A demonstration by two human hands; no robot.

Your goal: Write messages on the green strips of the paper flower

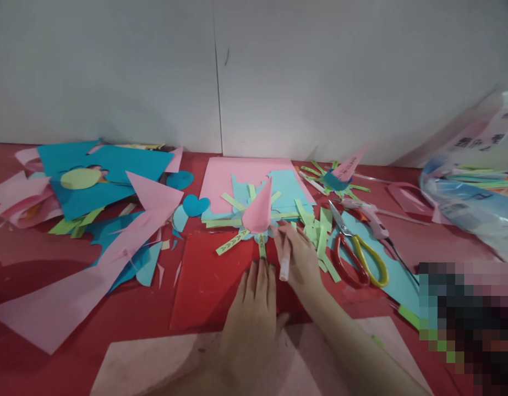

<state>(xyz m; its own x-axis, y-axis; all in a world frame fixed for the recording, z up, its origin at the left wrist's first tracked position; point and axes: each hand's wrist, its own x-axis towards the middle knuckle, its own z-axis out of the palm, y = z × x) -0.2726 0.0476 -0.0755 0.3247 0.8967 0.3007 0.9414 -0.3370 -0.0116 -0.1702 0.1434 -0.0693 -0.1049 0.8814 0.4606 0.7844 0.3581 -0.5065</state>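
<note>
In the middle stands a paper craft: a pink paper cone on a light-blue scalloped base, with green paper strips spreading out from it. Marks like a row of "A"s run along one green strip at the front left. My left hand lies flat, fingertips pressing the end of another marked strip that points toward me. In my right hand is a marker, its back end toward me and its tip hidden by the fingers beside the cone's base.
Scissors with red and yellow handles lie right, beside a pink glue gun with a cord. A similar craft stands behind. Pink offcuts and blue paper cover the left. A plastic bag sits far right, before the wall.
</note>
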